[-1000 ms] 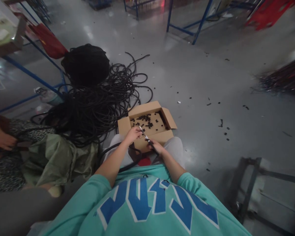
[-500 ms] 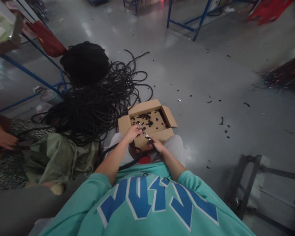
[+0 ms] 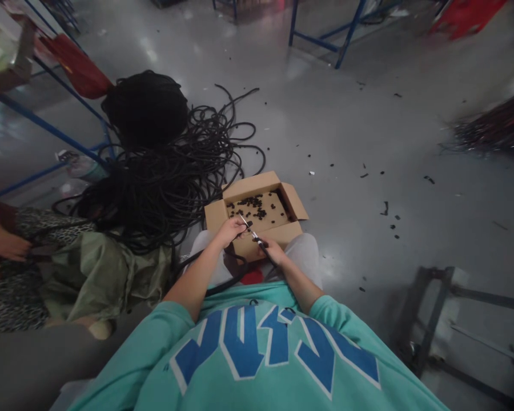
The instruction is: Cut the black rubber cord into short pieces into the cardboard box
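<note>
- The right hand (image 3: 272,250) is closed round the dark handles of the scissors (image 3: 254,234), whose blades point over the box.
- The left hand (image 3: 232,229) pinches the tube (image 3: 249,224) at the blades.
- The box (image 3: 270,234) sits open before the knees, black pieces (image 3: 257,206) scattered inside.
- Beyond its left side lies a heap of black tubing (image 3: 163,182), with a large dark bundle (image 3: 148,108) behind.
- More small scraps dot the grey floor (image 3: 342,125) to the right.
</note>
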Action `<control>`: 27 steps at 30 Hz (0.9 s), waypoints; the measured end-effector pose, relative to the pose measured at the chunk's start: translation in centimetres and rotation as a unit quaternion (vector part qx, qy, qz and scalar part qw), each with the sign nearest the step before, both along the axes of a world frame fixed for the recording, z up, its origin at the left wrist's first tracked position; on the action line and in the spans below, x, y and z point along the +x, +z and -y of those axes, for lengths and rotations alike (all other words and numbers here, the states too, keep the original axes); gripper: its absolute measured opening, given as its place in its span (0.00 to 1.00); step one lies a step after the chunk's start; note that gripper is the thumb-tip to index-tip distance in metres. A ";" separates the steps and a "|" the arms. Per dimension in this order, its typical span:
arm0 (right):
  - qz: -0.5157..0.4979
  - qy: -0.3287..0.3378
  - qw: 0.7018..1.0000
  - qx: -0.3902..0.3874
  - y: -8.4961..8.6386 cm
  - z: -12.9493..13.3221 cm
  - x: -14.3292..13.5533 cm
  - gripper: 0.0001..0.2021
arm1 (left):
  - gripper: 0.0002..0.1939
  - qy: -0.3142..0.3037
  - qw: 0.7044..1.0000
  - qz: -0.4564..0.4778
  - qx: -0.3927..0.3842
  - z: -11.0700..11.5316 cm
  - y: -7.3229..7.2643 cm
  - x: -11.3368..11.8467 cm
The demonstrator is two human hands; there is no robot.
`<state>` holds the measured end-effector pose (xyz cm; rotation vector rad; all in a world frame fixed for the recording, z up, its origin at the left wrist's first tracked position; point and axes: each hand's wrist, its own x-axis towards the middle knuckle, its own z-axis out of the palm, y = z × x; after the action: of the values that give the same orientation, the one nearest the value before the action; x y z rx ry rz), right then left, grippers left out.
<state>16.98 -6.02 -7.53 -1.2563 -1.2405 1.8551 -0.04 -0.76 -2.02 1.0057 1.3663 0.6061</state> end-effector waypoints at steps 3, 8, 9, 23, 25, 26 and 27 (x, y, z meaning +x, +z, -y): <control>-0.007 -0.018 1.000 -0.023 0.3 0.1 -0.1 0.24 | 0.05 -0.007 1.000 -0.011 -0.003 -0.2 0.1 0.0; 0.004 -0.036 0.998 -0.046 1.0 0.2 -0.1 0.24 | 0.05 -0.031 0.998 -0.053 0.012 -0.2 -0.2 -0.1; 0.008 -0.037 0.998 -0.050 1.1 0.2 -0.1 0.24 | 0.05 -0.036 0.997 -0.066 0.025 -0.2 -0.3 -0.2; -0.070 0.002 0.988 -0.135 1.5 0.2 -0.1 0.29 | 0.08 -0.115 0.932 -0.287 0.187 0.5 1.4 0.0; -0.062 -0.008 0.988 -0.140 1.5 0.2 -0.3 0.28 | 0.09 -0.135 0.916 -0.329 0.184 1.0 1.7 0.6; -0.058 -0.016 0.988 -0.142 1.5 0.2 -0.4 0.27 | 0.09 -0.145 0.907 -0.348 0.186 1.2 1.8 0.9; -0.056 -0.023 0.988 -0.144 1.5 0.2 -0.4 0.26 | 0.09 -0.156 0.898 -0.366 0.188 1.3 1.9 1.1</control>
<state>16.55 -6.25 -5.98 -1.2932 -0.9006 2.0948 1.05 -2.10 -0.14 1.8556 1.7090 0.2420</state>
